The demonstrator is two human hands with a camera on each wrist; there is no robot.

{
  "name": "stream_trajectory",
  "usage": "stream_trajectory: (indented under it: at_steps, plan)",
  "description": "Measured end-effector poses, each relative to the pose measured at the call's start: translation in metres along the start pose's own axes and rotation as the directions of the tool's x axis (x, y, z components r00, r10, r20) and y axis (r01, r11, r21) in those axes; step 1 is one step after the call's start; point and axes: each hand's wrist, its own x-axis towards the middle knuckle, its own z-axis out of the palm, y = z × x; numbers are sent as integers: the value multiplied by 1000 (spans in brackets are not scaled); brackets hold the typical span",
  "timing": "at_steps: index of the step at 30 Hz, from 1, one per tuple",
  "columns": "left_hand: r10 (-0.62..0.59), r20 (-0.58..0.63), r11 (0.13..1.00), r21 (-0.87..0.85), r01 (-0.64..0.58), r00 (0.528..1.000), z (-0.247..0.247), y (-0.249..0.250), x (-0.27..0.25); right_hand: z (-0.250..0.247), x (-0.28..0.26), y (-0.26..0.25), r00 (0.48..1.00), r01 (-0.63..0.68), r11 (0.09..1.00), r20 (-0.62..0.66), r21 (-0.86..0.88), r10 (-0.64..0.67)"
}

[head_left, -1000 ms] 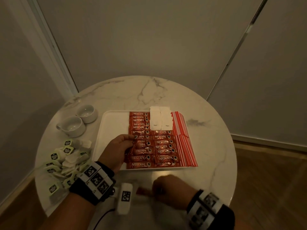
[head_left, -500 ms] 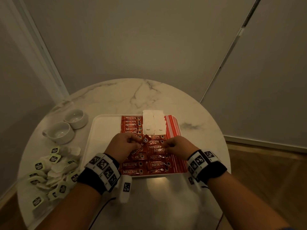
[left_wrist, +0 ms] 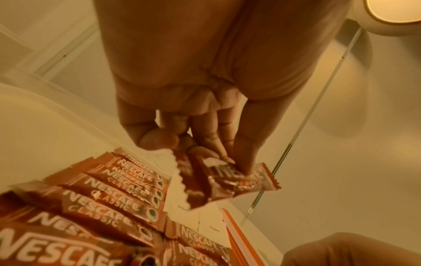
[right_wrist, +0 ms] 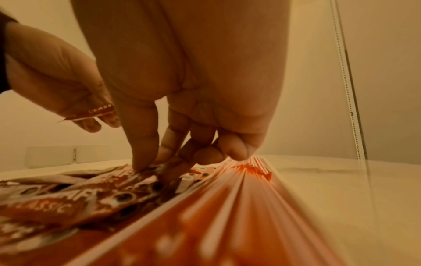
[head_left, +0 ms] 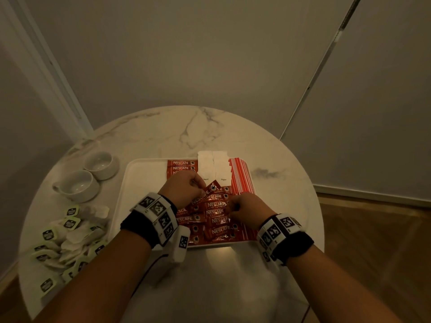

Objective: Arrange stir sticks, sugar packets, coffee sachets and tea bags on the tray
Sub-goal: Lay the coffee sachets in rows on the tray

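A white tray (head_left: 140,180) on the round marble table holds rows of red coffee sachets (head_left: 215,214), two white sugar packets (head_left: 213,166) at the back, and red-and-white striped stir sticks (head_left: 240,176) along its right side. My left hand (head_left: 186,190) pinches a couple of coffee sachets (left_wrist: 230,180), lifted and tilted above the rows. My right hand (head_left: 236,207) is low over the right column, its thumb and fingers (right_wrist: 141,154) pinching the end of a sachet (right_wrist: 169,177) that lies among the others. A heap of tea bags (head_left: 65,236) with green tags lies on the table left of the tray.
Two white cups (head_left: 74,185) (head_left: 100,164) stand at the back left of the table. The tray's left part is bare. The table (head_left: 210,276) ends close in front of me; walls stand close behind it, and wooden floor lies to the right.
My right hand has come from the table's front edge up onto the tray's right column of sachets. My left hand has lifted its sachets slightly and moved further back.
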Motion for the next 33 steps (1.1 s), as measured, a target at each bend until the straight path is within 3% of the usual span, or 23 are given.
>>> stream_trajectory:
  at_steps: [5,7,9,11,14,19,22,25,28,33]
  plan:
    - [-12,52,998,67,9,999,8,-3,6,-3,1,2,992,18,997,-122,-68,-26]
    - [-14,71,995,101,7,997,13,-2,7,-12,0,1,971,46,999,-235,20,-40]
    - [-2,86,989,149,-11,996,19,2,10,-23,-2,-5,961,116,981,-269,156,-70]
    - [25,107,974,221,-49,994,24,9,12,-33,-1,-11,968,167,970,-216,177,-127]
    - [63,122,967,238,-91,991,28,18,14,-37,5,-18,973,195,979,-134,50,-187]
    - [212,-32,909,373,-185,977,41,19,-9,-42,16,-8,988,114,987,-114,113,-101]
    - [289,100,831,467,-301,952,61,8,-41,-40,22,2,996,42,986,-86,161,-28]
    - [185,245,783,549,-294,952,84,-9,-64,-31,26,4,1000,-18,988,-9,151,20]
    - [121,281,753,600,-272,952,91,-16,-71,-26,27,3,999,-37,990,13,137,36]
    - [140,336,714,618,-330,931,88,-18,-73,-24,28,0,998,-59,993,-7,105,60]
